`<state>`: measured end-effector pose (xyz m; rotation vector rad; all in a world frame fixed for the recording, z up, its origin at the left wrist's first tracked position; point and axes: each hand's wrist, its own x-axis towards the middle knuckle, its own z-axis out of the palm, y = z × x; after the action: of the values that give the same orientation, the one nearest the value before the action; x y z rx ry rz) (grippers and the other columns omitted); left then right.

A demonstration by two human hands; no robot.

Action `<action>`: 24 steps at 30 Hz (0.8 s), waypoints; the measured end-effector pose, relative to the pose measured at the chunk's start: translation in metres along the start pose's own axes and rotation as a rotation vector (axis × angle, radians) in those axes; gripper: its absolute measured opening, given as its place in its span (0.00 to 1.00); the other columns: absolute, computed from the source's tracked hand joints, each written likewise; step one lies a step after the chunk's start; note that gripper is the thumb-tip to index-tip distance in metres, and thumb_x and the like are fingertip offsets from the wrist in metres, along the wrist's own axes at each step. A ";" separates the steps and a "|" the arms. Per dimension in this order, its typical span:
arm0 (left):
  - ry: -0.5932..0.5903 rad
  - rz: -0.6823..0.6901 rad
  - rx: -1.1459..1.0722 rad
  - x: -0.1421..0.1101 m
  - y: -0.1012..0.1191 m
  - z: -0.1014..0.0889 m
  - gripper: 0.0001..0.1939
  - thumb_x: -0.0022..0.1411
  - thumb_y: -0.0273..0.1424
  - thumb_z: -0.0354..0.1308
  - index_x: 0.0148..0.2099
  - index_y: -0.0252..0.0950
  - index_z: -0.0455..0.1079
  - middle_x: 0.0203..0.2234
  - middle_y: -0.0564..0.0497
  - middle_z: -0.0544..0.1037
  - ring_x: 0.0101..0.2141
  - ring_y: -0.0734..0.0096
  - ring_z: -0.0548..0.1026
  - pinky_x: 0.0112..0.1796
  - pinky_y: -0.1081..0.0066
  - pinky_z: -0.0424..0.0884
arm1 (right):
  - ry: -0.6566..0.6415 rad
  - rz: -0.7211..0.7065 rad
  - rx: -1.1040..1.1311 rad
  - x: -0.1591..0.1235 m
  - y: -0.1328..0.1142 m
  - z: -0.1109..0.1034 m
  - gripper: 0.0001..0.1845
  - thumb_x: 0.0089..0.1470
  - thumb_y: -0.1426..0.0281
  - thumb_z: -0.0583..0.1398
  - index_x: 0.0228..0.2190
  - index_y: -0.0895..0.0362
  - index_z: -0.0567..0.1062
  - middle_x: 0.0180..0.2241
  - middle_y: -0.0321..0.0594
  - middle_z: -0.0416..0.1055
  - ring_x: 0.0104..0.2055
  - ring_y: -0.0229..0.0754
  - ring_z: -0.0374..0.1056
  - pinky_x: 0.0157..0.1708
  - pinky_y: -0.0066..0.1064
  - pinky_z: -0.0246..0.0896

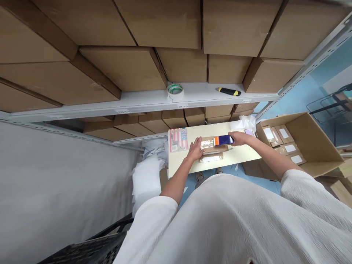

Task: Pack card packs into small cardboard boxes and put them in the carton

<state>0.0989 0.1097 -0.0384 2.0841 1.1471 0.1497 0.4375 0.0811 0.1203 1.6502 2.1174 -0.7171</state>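
My left hand lies flat with fingers apart on a small brown parcel on a pale table. My right hand is closed round a blue and orange tape dispenser that rests on the parcel's top. A second flat brown parcel with shiny tape lies just in front of the first. A printed card with a flag picture sits at the table's left end.
An open carton of labelled small parcels stands to the right. On the shelf above rest a roll of tape and a yellow-black cutter. Large cardboard boxes fill the shelves. White foam sheets lie left of the table.
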 end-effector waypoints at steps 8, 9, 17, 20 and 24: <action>-0.013 -0.036 0.038 -0.001 0.003 -0.002 0.49 0.72 0.37 0.57 0.84 0.40 0.35 0.82 0.39 0.48 0.81 0.49 0.39 0.76 0.40 0.42 | 0.008 0.039 -0.002 -0.037 0.104 0.025 0.25 0.54 0.68 0.72 0.52 0.54 0.73 0.50 0.50 0.78 0.46 0.51 0.75 0.38 0.32 0.61; -0.011 -0.040 0.044 -0.001 0.003 -0.002 0.49 0.71 0.37 0.57 0.84 0.40 0.35 0.81 0.39 0.49 0.81 0.49 0.40 0.76 0.40 0.42 | 0.014 0.045 -0.004 -0.038 0.116 0.029 0.25 0.53 0.69 0.72 0.51 0.54 0.73 0.51 0.50 0.78 0.47 0.51 0.75 0.39 0.32 0.61; -0.026 -0.080 0.073 0.001 0.007 -0.005 0.49 0.70 0.37 0.58 0.84 0.41 0.37 0.81 0.39 0.50 0.81 0.48 0.41 0.76 0.39 0.47 | -0.034 0.037 0.027 -0.027 0.143 0.057 0.24 0.54 0.71 0.69 0.52 0.56 0.73 0.49 0.51 0.79 0.48 0.54 0.75 0.40 0.34 0.63; -0.030 -0.075 0.051 0.002 0.008 -0.007 0.49 0.70 0.36 0.58 0.84 0.41 0.38 0.81 0.41 0.50 0.81 0.48 0.41 0.76 0.42 0.48 | -0.048 0.069 0.011 -0.018 0.128 0.061 0.25 0.54 0.70 0.69 0.53 0.56 0.74 0.51 0.54 0.79 0.51 0.57 0.76 0.43 0.36 0.65; -0.026 -0.079 0.009 0.002 0.010 -0.007 0.49 0.69 0.34 0.58 0.84 0.40 0.39 0.82 0.43 0.49 0.81 0.50 0.40 0.77 0.46 0.48 | -0.062 0.113 -0.010 0.000 0.097 0.060 0.30 0.51 0.69 0.72 0.56 0.55 0.74 0.52 0.56 0.79 0.53 0.61 0.77 0.47 0.42 0.68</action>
<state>0.1044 0.1120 -0.0276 2.0393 1.2143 0.0795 0.5299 0.0646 0.0555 1.7043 1.9647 -0.7123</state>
